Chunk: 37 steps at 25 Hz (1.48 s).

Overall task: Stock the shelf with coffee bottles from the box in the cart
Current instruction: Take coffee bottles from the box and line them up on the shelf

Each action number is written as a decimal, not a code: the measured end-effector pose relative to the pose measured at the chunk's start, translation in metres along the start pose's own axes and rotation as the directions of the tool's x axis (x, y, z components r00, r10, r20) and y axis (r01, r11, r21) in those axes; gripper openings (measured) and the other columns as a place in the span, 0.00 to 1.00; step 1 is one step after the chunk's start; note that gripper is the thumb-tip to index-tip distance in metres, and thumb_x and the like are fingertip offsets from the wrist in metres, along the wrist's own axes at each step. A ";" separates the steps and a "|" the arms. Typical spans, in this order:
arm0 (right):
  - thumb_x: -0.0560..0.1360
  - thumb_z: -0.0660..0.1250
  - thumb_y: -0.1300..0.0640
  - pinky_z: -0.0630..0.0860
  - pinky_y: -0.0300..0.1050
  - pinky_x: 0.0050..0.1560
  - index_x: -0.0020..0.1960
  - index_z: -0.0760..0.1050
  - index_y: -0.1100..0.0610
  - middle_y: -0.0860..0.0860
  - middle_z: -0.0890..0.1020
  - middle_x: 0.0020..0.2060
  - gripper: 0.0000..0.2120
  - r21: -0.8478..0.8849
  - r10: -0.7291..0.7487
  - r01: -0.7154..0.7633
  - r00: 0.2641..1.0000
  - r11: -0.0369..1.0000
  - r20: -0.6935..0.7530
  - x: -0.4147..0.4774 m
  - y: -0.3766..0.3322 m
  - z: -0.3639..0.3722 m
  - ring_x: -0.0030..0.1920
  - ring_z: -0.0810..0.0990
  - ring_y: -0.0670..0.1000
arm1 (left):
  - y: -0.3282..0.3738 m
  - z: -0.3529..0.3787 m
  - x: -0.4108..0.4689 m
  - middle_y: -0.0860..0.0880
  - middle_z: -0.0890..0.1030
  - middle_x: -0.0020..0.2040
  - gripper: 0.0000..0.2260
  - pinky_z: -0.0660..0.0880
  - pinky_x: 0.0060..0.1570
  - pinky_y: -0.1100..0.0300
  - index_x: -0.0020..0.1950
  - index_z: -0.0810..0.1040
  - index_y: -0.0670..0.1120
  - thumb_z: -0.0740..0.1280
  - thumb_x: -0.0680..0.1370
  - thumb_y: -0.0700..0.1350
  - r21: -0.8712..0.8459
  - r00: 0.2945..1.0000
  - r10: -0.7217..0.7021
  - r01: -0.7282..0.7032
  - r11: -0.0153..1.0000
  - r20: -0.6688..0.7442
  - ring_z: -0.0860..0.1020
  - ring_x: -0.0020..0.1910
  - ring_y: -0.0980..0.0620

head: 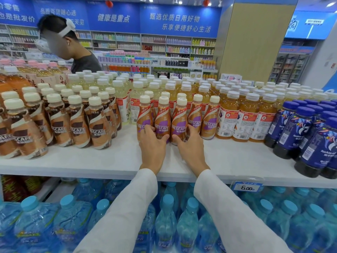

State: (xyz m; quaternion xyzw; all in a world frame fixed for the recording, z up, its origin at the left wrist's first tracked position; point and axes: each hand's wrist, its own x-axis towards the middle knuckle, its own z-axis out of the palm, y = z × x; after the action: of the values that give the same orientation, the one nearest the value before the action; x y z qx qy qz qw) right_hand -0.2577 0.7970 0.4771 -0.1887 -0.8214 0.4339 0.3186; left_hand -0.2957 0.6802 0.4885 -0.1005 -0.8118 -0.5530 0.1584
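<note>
Several purple-labelled Nescafe coffee bottles (179,115) with cream caps stand in a row on the white shelf (113,159). My left hand (152,146) wraps around the base of the two leftmost bottles (145,115). Around the foot of the third bottle curls my right hand (190,143), its thumb nearly meeting the left thumb. Both arms wear white sleeves. The cart and the box are out of view.
Brown-labelled Nescafe bottles (78,125) stand to the left, orange tea bottles (242,117) and dark blue-capped bottles (310,136) to the right. Water bottles (167,221) fill the lower shelf. A person (78,52) stands behind the shelf. A price tag (247,187) hangs on the edge.
</note>
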 end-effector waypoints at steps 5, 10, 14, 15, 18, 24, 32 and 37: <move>0.78 0.69 0.44 0.72 0.56 0.71 0.78 0.61 0.50 0.49 0.71 0.73 0.33 -0.045 -0.002 0.001 1.000 0.999 -0.003 0.000 0.000 0.002 0.72 0.72 0.53 | 0.000 0.000 0.000 0.46 0.76 0.61 0.22 0.78 0.61 0.49 0.62 0.71 0.48 0.76 0.74 0.51 -0.003 1.000 -0.004 0.004 1.000 0.003 0.76 0.59 0.47; 0.77 0.70 0.43 0.72 0.58 0.71 0.78 0.61 0.49 0.48 0.70 0.74 0.34 -0.046 0.006 -0.006 1.000 0.999 0.003 0.001 0.001 0.003 0.73 0.71 0.53 | 0.002 -0.001 -0.001 0.47 0.78 0.61 0.23 0.78 0.60 0.54 0.64 0.72 0.48 0.76 0.75 0.52 -0.036 0.999 -0.037 0.037 0.999 0.005 0.78 0.59 0.49; 0.76 0.71 0.43 0.73 0.59 0.70 0.78 0.60 0.48 0.48 0.70 0.74 0.36 -0.008 -0.005 0.005 1.000 1.000 0.021 0.000 0.003 0.001 0.72 0.71 0.53 | 0.000 -0.017 -0.006 0.49 0.82 0.58 0.21 0.76 0.53 0.60 0.65 0.77 0.45 0.76 0.76 0.51 -0.093 1.000 -0.030 0.030 0.995 -0.001 0.80 0.54 0.52; 0.76 0.72 0.43 0.72 0.59 0.71 0.78 0.60 0.49 0.48 0.70 0.75 0.36 -0.009 -0.006 0.007 1.000 1.000 0.025 0.001 0.004 0.001 0.73 0.70 0.53 | -0.003 -0.024 -0.005 0.49 0.82 0.56 0.19 0.75 0.52 0.61 0.64 0.78 0.45 0.75 0.76 0.49 -0.097 1.000 -0.016 0.014 0.995 -0.019 0.80 0.53 0.53; 0.77 0.71 0.44 0.70 0.58 0.72 0.79 0.59 0.50 0.48 0.69 0.76 0.36 -0.029 0.000 0.001 0.999 1.000 0.039 0.003 0.007 -0.001 0.74 0.69 0.53 | -0.016 -0.045 0.008 0.50 0.80 0.59 0.20 0.77 0.57 0.55 0.66 0.76 0.47 0.75 0.76 0.46 -0.106 0.998 -0.013 0.006 0.994 -0.067 0.79 0.57 0.51; 0.78 0.70 0.44 0.70 0.58 0.72 0.78 0.61 0.50 0.48 0.70 0.75 0.34 -0.048 -0.002 0.004 0.999 0.999 0.049 0.005 0.008 0.001 0.74 0.70 0.53 | -0.022 -0.052 0.022 0.48 0.82 0.61 0.22 0.77 0.58 0.55 0.67 0.76 0.47 0.76 0.75 0.43 -0.116 0.999 -0.019 0.023 0.993 0.036 0.80 0.57 0.51; 0.78 0.70 0.44 0.70 0.59 0.72 0.78 0.61 0.50 0.48 0.70 0.74 0.33 -0.057 0.002 0.001 0.999 0.998 0.048 0.004 0.008 0.001 0.73 0.70 0.54 | -0.022 -0.049 0.024 0.47 0.82 0.62 0.22 0.77 0.58 0.56 0.68 0.75 0.47 0.76 0.76 0.44 -0.132 0.999 -0.028 0.034 0.991 0.046 0.80 0.56 0.51; 0.77 0.70 0.44 0.70 0.59 0.72 0.78 0.61 0.50 0.48 0.70 0.74 0.34 -0.056 0.016 -0.013 0.998 0.998 0.055 0.005 0.010 0.001 0.73 0.70 0.53 | -0.020 -0.050 0.020 0.46 0.78 0.67 0.26 0.75 0.60 0.55 0.72 0.72 0.45 0.75 0.77 0.45 -0.110 0.997 -0.049 0.055 0.992 0.052 0.78 0.61 0.50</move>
State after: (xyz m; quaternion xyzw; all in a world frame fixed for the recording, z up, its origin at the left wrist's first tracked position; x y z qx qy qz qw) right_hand -0.2614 0.8046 0.4703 -0.1912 -0.8402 0.4182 0.2874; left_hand -0.3134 0.6257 0.4956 -0.1016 -0.7857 -0.5987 0.1180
